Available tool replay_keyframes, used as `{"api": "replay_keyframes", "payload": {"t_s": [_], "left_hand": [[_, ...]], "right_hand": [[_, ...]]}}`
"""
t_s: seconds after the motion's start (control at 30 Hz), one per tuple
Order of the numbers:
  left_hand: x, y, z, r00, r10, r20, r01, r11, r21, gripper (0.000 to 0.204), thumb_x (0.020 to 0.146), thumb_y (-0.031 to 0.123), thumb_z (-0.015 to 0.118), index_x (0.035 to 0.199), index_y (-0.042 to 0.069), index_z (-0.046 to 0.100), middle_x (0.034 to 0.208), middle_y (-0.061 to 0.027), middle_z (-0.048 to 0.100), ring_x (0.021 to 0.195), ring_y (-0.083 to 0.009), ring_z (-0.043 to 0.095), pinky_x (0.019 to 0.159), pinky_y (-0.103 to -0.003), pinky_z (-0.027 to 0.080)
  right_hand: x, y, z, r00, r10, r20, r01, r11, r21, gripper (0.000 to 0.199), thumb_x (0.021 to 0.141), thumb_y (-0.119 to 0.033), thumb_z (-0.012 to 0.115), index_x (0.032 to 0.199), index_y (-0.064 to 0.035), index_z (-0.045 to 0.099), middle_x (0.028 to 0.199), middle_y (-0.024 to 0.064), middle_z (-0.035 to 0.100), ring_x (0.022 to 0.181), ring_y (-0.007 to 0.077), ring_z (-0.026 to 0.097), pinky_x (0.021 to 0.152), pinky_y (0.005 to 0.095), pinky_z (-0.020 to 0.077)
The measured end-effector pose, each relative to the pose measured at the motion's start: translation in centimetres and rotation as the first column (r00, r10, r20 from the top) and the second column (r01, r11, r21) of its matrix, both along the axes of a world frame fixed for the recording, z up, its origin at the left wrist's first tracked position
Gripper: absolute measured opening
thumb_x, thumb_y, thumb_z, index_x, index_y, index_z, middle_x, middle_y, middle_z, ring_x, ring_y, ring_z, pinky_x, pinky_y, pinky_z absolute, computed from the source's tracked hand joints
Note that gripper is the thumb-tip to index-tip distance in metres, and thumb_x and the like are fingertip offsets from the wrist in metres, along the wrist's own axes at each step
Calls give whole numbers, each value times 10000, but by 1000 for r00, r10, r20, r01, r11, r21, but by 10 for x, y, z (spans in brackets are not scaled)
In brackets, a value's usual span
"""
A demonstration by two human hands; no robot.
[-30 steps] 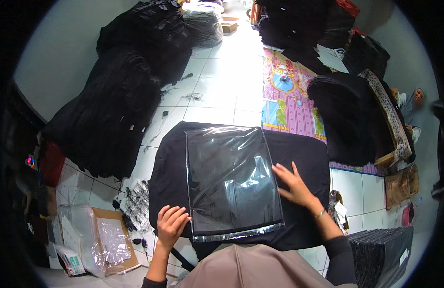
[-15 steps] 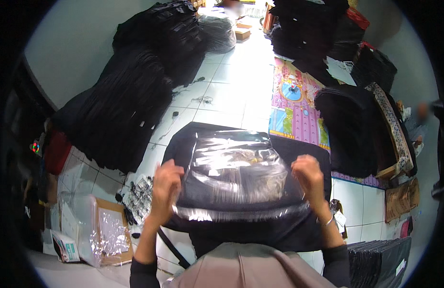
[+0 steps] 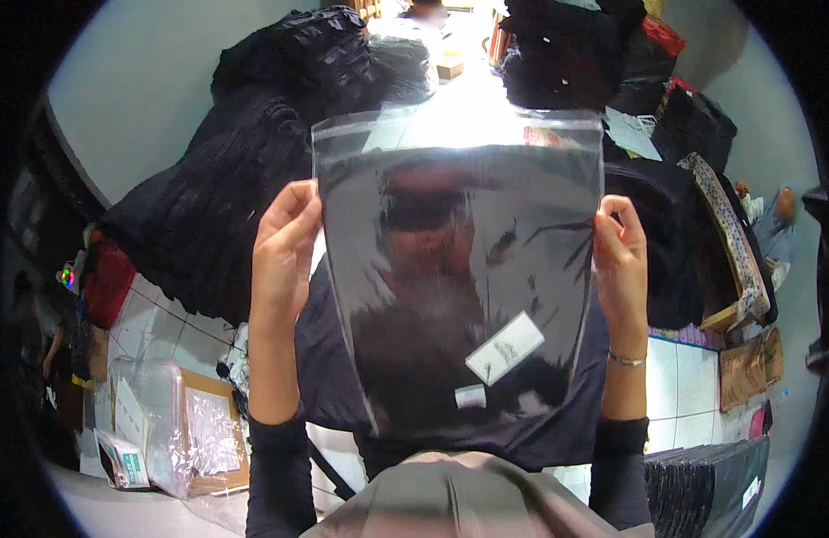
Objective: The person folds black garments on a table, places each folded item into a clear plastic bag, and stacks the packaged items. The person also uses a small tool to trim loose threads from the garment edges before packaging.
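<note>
The left hand (image 3: 286,240) pinches one side edge of a clear plastic bag (image 3: 423,278) between thumb and fingers; the right hand (image 3: 621,240) pinches the opposite edge. The bag hangs stretched between the two hands, with black cloth inside it, its transparent top strip above both of them. Below and between the hands, a white label (image 3: 505,348) sits slanted at the bag's lower part, a smaller white tag (image 3: 470,396) just beside it. The black-covered counter (image 3: 329,368) lies beneath. Beyond the left hand spreads a heap of black fabric (image 3: 199,215); below the right hand stands a row of black packets (image 3: 706,484).
</note>
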State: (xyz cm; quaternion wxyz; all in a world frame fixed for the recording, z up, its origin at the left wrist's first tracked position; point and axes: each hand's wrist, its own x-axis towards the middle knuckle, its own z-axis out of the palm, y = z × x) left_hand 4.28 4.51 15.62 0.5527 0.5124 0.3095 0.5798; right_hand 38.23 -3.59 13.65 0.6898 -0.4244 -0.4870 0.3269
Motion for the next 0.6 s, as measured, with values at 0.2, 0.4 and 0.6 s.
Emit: {"api": "replay_keyframes", "payload": {"t_s": [0.2,0.4,0.6], "left_hand": [[-19,-11,-24,982,64,-177,13,915,403,109,949,99,587,1048,60,612,1148,-43,591,1050,-140,534,983,-288,365],[-55,-56,-139,650,-127,-749,369,915,165,164,806,27,692,939,49,598,1388,-159,492,1304,-269,464,1040,-402,425],[-39,-124,-204,783,-98,-614,-183,907,-378,286,943,112,619,1172,20,473,835,-101,711,717,-149,664,665,-266,519]], "right_hand": [[32,-21,-24,997,-73,-26,75,991,107,56,999,-121,553,1011,-82,515,943,20,658,938,81,606,880,250,460],[54,-63,-107,741,435,512,-295,896,-333,79,848,10,635,914,-33,626,987,134,740,1169,285,629,1181,507,209],[-56,-74,-150,277,66,959,110,989,-100,533,824,-180,710,1323,-96,542,1370,102,560,1303,305,495,1127,520,309]]}}
